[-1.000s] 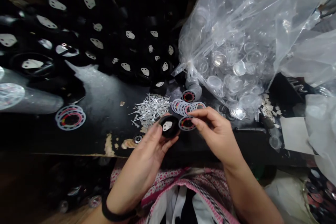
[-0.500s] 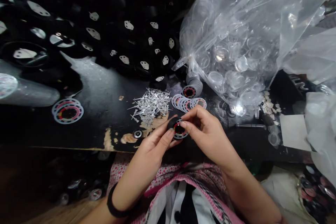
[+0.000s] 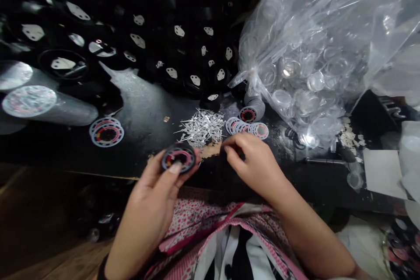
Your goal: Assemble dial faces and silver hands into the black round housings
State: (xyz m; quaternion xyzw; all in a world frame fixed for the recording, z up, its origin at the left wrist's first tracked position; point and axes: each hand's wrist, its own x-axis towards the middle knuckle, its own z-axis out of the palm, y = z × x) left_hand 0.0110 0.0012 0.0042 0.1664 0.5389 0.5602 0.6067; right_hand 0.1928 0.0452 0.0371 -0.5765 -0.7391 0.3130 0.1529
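Note:
In my left hand [image 3: 160, 183] is a round black gauge [image 3: 179, 159] with a printed dial face of red, yellow and grey marks; the thumb lies on the dial. My right hand [image 3: 251, 155] is apart from it, its thumb and forefinger pinched together, and something dark and small shows at the fingertips. Beyond the hands lies a heap of white gauge pointers [image 3: 203, 127]. Just past my right hand are fanned-out dial discs [image 3: 260, 131] and a leaning stack of dial discs [image 3: 248, 114].
Black gauge housings [image 3: 195, 81] with pale plates crowd the back left. A clear bag of transparent covers [image 3: 315, 81] fills the back right. Wrapped rolls of dials [image 3: 72, 107] and two loose dial discs [image 3: 107, 135] lie left. A metal rod [image 3: 323, 161] and white card [image 3: 383, 173] lie right.
My left hand has carried the gauge left and away from my right hand, which was touching its dial. The right hand now pinches beside the dial discs. The view has shifted left.

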